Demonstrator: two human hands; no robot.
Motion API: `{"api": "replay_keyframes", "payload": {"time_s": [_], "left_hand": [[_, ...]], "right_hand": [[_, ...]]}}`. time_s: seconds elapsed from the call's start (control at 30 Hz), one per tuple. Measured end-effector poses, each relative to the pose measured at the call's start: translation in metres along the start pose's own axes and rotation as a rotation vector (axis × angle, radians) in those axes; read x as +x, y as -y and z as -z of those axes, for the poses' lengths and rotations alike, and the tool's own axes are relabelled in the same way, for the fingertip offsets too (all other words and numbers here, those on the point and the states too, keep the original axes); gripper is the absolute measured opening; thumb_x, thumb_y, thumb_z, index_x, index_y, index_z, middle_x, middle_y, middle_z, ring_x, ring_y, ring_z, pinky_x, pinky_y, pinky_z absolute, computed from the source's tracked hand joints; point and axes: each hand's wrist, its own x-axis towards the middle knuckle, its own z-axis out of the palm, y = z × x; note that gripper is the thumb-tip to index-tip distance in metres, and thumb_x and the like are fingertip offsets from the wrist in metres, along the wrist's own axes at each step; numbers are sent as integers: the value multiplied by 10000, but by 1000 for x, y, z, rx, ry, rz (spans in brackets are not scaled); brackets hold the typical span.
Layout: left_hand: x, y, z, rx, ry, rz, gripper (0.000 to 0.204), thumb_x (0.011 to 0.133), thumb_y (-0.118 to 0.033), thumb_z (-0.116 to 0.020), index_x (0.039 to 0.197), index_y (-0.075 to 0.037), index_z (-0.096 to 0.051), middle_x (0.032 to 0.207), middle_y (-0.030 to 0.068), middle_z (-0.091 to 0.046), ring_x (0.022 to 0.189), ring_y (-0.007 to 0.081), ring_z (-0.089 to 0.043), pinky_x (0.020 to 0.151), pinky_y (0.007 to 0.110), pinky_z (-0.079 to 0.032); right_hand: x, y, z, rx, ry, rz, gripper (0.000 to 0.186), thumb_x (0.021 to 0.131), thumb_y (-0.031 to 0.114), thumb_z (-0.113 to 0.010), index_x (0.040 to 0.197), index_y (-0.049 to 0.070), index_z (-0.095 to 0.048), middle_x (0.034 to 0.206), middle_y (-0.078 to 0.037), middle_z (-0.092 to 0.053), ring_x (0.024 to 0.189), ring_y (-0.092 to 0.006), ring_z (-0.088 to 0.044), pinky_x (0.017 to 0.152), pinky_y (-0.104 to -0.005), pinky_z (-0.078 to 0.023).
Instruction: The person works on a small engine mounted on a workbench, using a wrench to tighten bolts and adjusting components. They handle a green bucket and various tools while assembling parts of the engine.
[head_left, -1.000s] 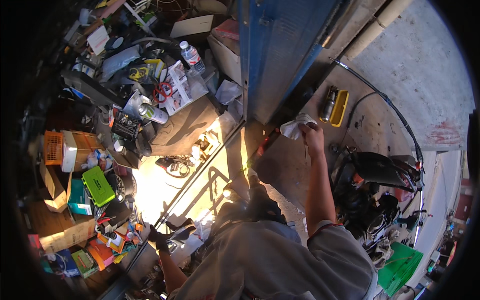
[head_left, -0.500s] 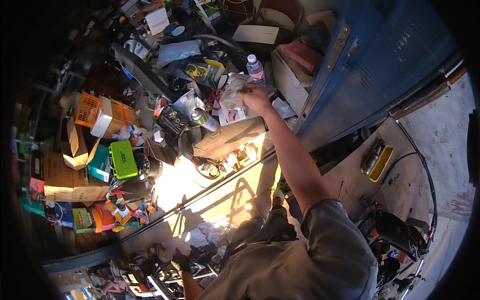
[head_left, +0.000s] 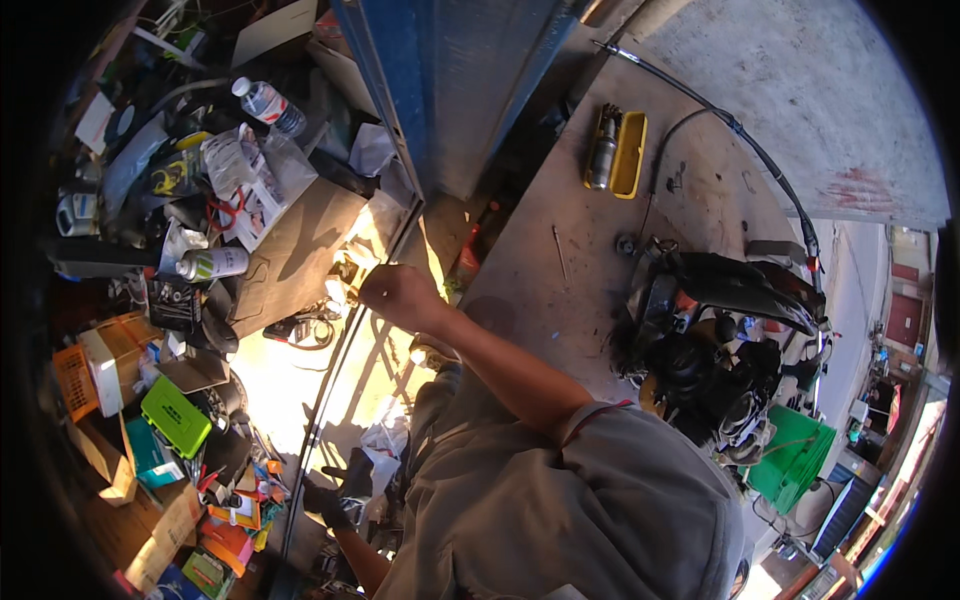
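Observation:
My right hand (head_left: 402, 298) is bare and closed, its fingers curled downward over the sunlit edge by the door track. Whatever it may hold is hidden beneath the fist. Low in the view, my left hand (head_left: 328, 502) looks dark, in shadow or gloved, beside a dark object and a pale plastic bag (head_left: 383, 450); its fingers cannot be made out. On the cluttered bench beyond my right hand lie a crumpled clear bag (head_left: 230, 160), a water bottle (head_left: 268, 106) with a white cap, red-handled pliers or scissors (head_left: 228, 212) and a spray can (head_left: 212, 263).
A blue metal door (head_left: 450, 90) stands ahead. To the right, a worktop (head_left: 530, 270) carries a yellow tray (head_left: 628, 155) with a metal cylinder, a thin rod (head_left: 560, 252) and black machine parts (head_left: 700, 350). At left are a green case (head_left: 176, 417), an orange basket (head_left: 76, 382) and cardboard boxes.
My right hand has drawn back from the crumpled bag on the bench to the edge nearer my body. The view has turned right, bringing more of the worktop and the street into sight.

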Motion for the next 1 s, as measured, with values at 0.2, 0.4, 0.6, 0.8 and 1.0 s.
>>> {"api": "replay_keyframes", "payload": {"time_s": [0.2, 0.4, 0.6, 0.8, 1.0], "left_hand": [[61, -25, -19, 861, -389, -706, 259, 1018, -159, -537, 1234, -64, -644, 668, 19, -509, 577, 193, -540, 522, 339, -403], [69, -68, 0, 344, -136, -583, 190, 1058, -256, -530, 1127, -96, -607, 670, 41, -485, 563, 200, -494, 492, 379, -339], [58, -98, 48, -162, -194, -563, 362, 1079, -172, -508, 724, -103, -501, 634, -46, -416, 568, 74, -419, 518, 293, -336], [57, -218, 93, -775, 215, -322, 463, 1044, -342, -611, 710, -26, -569, 631, -43, -353, 563, 85, -348, 516, 313, -295], [44, -333, 45, -710, 448, -827, 485, 1046, -320, -604, 687, -1, -543, 575, 39, -449, 556, 161, -427, 554, 386, -330]], "right_hand": [[-79, -40, 180, -209, -652, -473, 196, 845, 144, -745, 985, 8, -739, 900, -167, -758, 845, -306, -749, 772, -378, -574], [-69, -80, 208, -718, -440, -705, 257, 855, 219, -676, 1029, 38, -730, 1009, -231, -737, 987, -426, -704, 868, -491, -564], [-72, -103, 195, -698, -441, -679, 206, 897, 126, -589, 1067, 30, -653, 1035, -248, -728, 1001, -439, -701, 878, -531, -555], [-110, -12, 168, -328, -722, -471, 351, 805, 163, -699, 1103, -21, -702, 972, -239, -729, 932, -392, -719, 833, -422, -571], [-266, 104, 106, -140, -706, -208, 215, 771, 118, -720, 932, 13, -625, 889, -173, -638, 863, -369, -649, 768, -443, -532]]}}
